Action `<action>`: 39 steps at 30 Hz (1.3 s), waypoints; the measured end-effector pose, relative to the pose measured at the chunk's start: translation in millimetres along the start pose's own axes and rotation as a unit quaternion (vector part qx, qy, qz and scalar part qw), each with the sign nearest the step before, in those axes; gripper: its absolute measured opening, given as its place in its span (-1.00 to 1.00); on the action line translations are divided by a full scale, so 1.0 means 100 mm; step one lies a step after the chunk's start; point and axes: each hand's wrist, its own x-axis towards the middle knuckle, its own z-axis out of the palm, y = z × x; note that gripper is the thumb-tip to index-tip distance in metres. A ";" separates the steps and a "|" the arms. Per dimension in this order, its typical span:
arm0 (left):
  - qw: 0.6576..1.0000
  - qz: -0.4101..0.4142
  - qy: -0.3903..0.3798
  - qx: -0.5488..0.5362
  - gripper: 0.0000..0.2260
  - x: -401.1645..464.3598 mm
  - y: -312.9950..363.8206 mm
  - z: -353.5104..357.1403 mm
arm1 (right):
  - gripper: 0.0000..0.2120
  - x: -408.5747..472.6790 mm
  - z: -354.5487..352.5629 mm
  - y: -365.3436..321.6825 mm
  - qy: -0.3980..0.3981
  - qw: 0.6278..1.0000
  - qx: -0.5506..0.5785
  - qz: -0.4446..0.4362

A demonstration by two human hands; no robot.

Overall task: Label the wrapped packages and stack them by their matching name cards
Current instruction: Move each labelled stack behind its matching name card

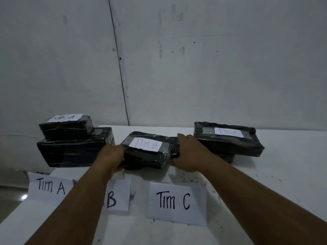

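Both hands on Tim B package (147, 151), behind B card (117, 198).
Left hand (113, 156) and right hand (187, 152) grip its 2 ends, fingers curled, likely squaring the stack.

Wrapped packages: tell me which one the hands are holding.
The Tim B package, in the middle. The left hand and right hand grip its two ends; the Tim A package and Tim C package sit untouched.

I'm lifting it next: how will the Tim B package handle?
The Tim B package is probably slippery, since its black wrap looks glossy. It is likely stiff: its edges stay boxy between the left hand and right hand. Flat, so unlikely to roll.
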 end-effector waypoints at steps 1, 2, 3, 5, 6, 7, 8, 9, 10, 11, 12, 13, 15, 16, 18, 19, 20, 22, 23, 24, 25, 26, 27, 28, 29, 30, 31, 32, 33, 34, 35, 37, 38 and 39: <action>1.000 0.001 -0.003 0.017 -0.76 0.02 0.01 0.01 | -0.04 0.00 0.00 -0.05 -0.021 0.999 0.029 0.012; 0.999 0.003 -0.004 0.035 -0.77 0.04 0.03 0.01 | 0.15 0.02 0.02 -0.08 -0.045 0.998 0.044 0.019; 0.999 0.009 -0.004 0.052 -0.77 0.05 0.05 0.01 | 0.27 0.02 0.03 -0.12 -0.063 0.997 0.043 0.018; 0.995 0.022 -0.002 0.094 -0.75 0.10 0.07 0.02 | 0.37 0.05 0.07 -0.17 -0.082 0.996 0.023 0.016; 0.993 0.025 -0.002 0.113 -0.74 0.10 0.08 0.02 | 0.37 0.06 0.09 -0.20 -0.078 0.997 0.007 0.013; 0.992 0.028 -0.005 0.126 -0.73 0.10 0.08 0.02 | 0.34 0.08 0.11 -0.23 -0.066 0.998 -0.005 0.010; 0.991 0.031 -0.008 0.133 -0.73 0.10 0.08 0.02 | 0.27 0.11 0.13 -0.24 -0.047 0.999 -0.010 0.011; 0.990 0.036 -0.010 0.138 -0.72 0.10 0.08 0.02 | 0.15 0.14 0.15 -0.25 -0.028 1.000 -0.005 0.011; 0.989 0.044 -0.012 0.140 -0.72 0.09 0.08 0.02 | 0.02 0.19 0.17 -0.24 -0.013 1.000 0.007 0.008; 0.988 0.054 -0.013 0.141 -0.72 0.09 0.08 0.03 | -0.10 0.23 0.19 -0.24 -0.005 1.000 0.022 0.005; 0.988 0.066 -0.017 0.140 -0.71 0.07 0.08 0.03 | -0.21 0.28 0.19 -0.23 0.000 0.999 0.038 -0.002; 0.987 0.077 -0.026 0.141 -0.69 0.06 0.08 0.02 | -0.30 0.32 0.19 -0.23 0.005 0.999 0.050 -0.013; 0.985 0.092 -0.049 0.136 -0.64 0.04 0.07 0.00 | -0.41 0.40 0.17 -0.24 0.018 0.997 0.063 -0.035; 0.984 0.100 -0.056 0.135 -0.63 0.02 0.07 -0.01 | -0.45 0.45 0.18 -0.24 0.023 0.997 0.065 -0.044; 0.980 0.116 -0.061 0.150 -0.62 0.00 0.06 -0.04 | -0.44 0.52 0.19 -0.24 0.022 0.997 0.057 -0.051; 0.976 0.124 -0.062 0.165 -0.57 0.00 0.05 -0.06 | -0.40 0.55 0.21 -0.23 0.015 0.997 0.049 -0.051; 0.972 0.135 -0.063 0.184 -0.47 -0.01 0.04 -0.08 | -0.34 0.57 0.23 -0.22 0.007 0.998 0.043 -0.050; 0.958 0.159 -0.053 0.234 -0.18 -0.04 0.02 -0.11 | -0.20 0.59 0.27 -0.19 -0.002 0.998 0.033 -0.052; 0.950 0.171 -0.048 0.256 -0.09 -0.05 0.03 -0.11 | -0.15 0.59 0.29 -0.18 0.001 0.998 0.026 -0.054; 0.942 0.184 -0.049 0.275 -0.05 -0.07 0.03 -0.11 | -0.14 0.59 0.31 -0.17 0.009 0.998 0.017 -0.057; 0.935 0.194 -0.053 0.292 -0.06 -0.09 0.04 -0.11 | -0.15 0.58 0.34 -0.17 0.020 0.998 0.010 -0.059; 0.926 0.200 -0.054 0.314 -0.09 -0.12 0.06 -0.10 | -0.17 0.58 0.36 -0.17 0.031 0.998 0.004 -0.060; 0.917 0.206 -0.053 0.337 -0.13 -0.13 0.07 -0.08 | -0.20 0.57 0.38 -0.17 0.041 0.997 0.002 -0.061; 0.907 0.214 -0.048 0.360 -0.18 -0.14 0.08 -0.07 | -0.23 0.57 0.40 -0.18 0.050 0.997 0.002 -0.061; 0.899 0.220 -0.041 0.377 -0.22 -0.14 0.08 -0.07 | -0.26 0.58 0.42 -0.19 0.056 0.997 0.006 -0.061; 0.892 0.227 -0.033 0.390 -0.24 -0.13 0.07 -0.06 | -0.27 0.58 0.43 -0.20 0.061 0.996 0.012 -0.061; 0.886 0.233 -0.023 0.399 -0.25 -0.11 0.06 -0.07 | -0.29 0.58 0.45 -0.21 0.064 0.996 0.018 -0.062; 0.882 0.239 -0.010 0.405 -0.27 -0.10 0.05 -0.07 | -0.29 0.59 0.46 -0.22 0.066 0.996 0.023 -0.063; 0.878 0.246 0.004 0.410 -0.28 -0.08 0.03 -0.07 | -0.30 0.58 0.47 -0.23 0.066 0.995 0.026 -0.064; 0.874 0.253 0.016 0.414 -0.29 -0.08 0.02 -0.07 | -0.30 0.58 0.48 -0.24 0.065 0.996 0.024 -0.063; 0.871 0.257 0.025 0.418 -0.29 -0.07 0.01 -0.07 | -0.29 0.57 0.48 -0.25 0.063 0.996 0.021 -0.064; 0.864 0.263 0.035 0.428 -0.26 -0.09 0.00 -0.07 | -0.26 0.56 0.48 -0.24 0.059 0.996 0.023 -0.067; 0.863 0.266 0.038 0.428 -0.24 -0.11 0.00 -0.07 | -0.25 0.54 0.47 -0.23 0.057 0.995 0.034 -0.068; 0.864 0.268 0.041 0.425 -0.22 -0.13 0.00 -0.06 | -0.25 0.52 0.46 -0.23 0.057 0.995 0.048 -0.067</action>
